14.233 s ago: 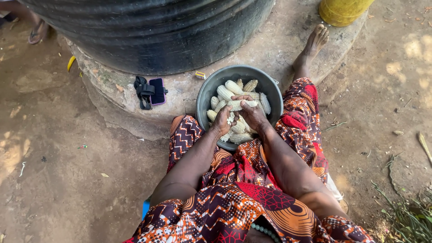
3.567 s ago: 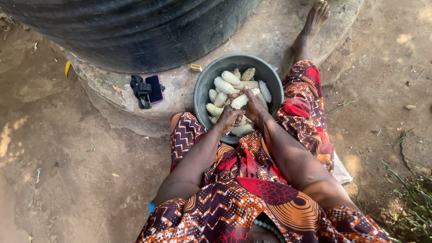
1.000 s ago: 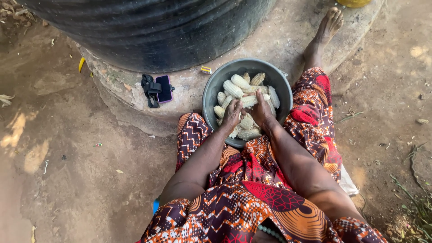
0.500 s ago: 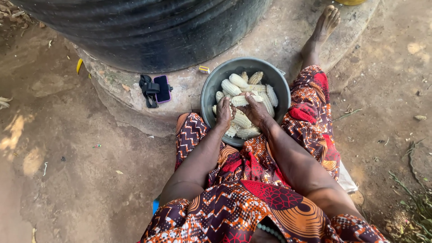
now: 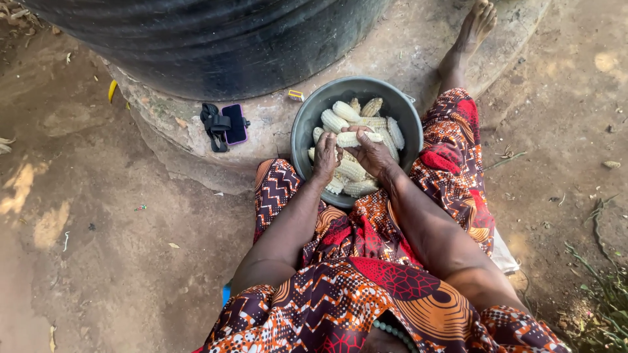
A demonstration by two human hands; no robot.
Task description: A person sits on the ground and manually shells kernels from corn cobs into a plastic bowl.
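Note:
A grey metal bowl (image 5: 307,124) sits between my legs, holding several pale corn cobs (image 5: 340,117). My right hand (image 5: 369,153) is closed around one cob (image 5: 356,138) lying across the bowl. My left hand (image 5: 325,160) rests inside the bowl beside it, fingers curled against that cob's left end; whether it grips the cob I cannot tell. Both forearms reach forward over my patterned red and orange skirt (image 5: 366,287).
A big black tank (image 5: 216,39) stands on a concrete base (image 5: 261,137) just behind the bowl. A phone with a black strap (image 5: 226,124) lies on the base at the left. My bare foot (image 5: 474,26) stretches out at upper right. Bare earth surrounds me.
My hands stay in the bowl with small shifts on the cob. The view has moved slightly; the bowl and the phone keep their places.

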